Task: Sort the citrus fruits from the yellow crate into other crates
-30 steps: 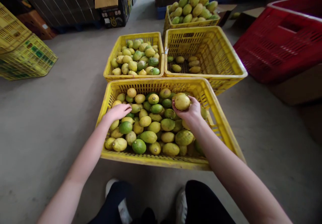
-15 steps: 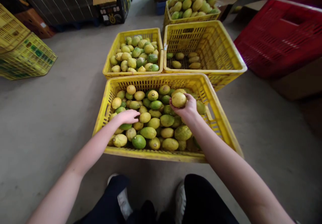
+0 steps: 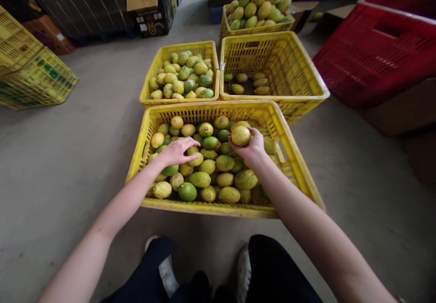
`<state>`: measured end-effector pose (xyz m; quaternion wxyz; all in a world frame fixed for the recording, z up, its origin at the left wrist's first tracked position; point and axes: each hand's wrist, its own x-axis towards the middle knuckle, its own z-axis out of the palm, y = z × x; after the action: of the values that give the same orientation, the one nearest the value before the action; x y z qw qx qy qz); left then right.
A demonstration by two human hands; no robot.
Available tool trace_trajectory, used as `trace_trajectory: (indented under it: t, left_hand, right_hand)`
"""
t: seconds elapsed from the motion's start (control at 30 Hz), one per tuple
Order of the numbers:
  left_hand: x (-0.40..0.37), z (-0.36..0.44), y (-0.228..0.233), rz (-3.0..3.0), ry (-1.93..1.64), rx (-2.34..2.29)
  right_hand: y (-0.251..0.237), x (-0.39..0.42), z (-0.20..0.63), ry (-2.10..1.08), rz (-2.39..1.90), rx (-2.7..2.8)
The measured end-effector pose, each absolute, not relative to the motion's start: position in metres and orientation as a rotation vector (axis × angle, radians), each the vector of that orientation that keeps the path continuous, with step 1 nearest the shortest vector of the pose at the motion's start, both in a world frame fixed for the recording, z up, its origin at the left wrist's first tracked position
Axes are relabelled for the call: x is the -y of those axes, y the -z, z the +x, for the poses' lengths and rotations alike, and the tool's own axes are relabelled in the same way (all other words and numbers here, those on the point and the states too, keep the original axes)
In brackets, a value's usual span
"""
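Yellow and green lemons (image 3: pixel 225 163) fill much of the near yellow crate (image 3: pixel 211 210) in front of my feet. My right hand (image 3: pixel 255 148) holds one pale yellow lemon (image 3: pixel 240 136) above the others at the crate's right side, its fingers curled around it. Over the left-centre of the pile, my left hand (image 3: pixel 180 151) is open with fingers and thumb apart. It is nearest to a yellow lemon (image 3: pixel 196 159) just below its fingertips; I cannot tell whether they touch.
Behind stand a yellow crate full of fruit (image 3: pixel 145 95) and a yellow crate (image 3: pixel 306 80) with several fruits on its bottom. A heaped crate (image 3: pixel 259 29) is farther back. A red crate (image 3: pixel 371 53) stands right, stacked yellow crates (image 3: pixel 37 80) left, an open carton (image 3: pixel 153 19) behind.
My left hand has moved slightly right and away from me over the lemons, and its fingers have spread. My right hand still holds the same lemon in nearly the same place.
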<state>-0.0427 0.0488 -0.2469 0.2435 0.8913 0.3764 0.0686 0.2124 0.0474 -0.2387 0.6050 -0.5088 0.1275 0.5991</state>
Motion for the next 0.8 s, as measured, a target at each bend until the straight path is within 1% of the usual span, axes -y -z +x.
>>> trace_trajectory:
  t: [0.1,0.27,0.67,0.73,0.8]
  left_hand:
    - [-0.046,-0.041,0.254,2.470,0.029,-0.942]
    - [-0.047,-0.038,0.259,2.483,0.158,-0.919]
    - [-0.055,-0.046,0.259,2.462,0.172,-0.906]
    - [-0.062,-0.057,0.255,2.494,0.181,-0.974]
    - [-0.070,-0.071,0.252,2.532,0.172,-1.172]
  right_hand:
    - [0.237,-0.047,0.212,-1.386,-1.176,-0.298]
    - [0.236,-0.047,0.211,-1.384,-1.192,-0.293]
    - [0.241,-0.048,0.212,-1.379,-1.202,-0.287]
    - [0.239,-0.047,0.212,-1.372,-1.202,-0.300]
    - [0.239,-0.047,0.212,-1.380,-1.202,-0.299]
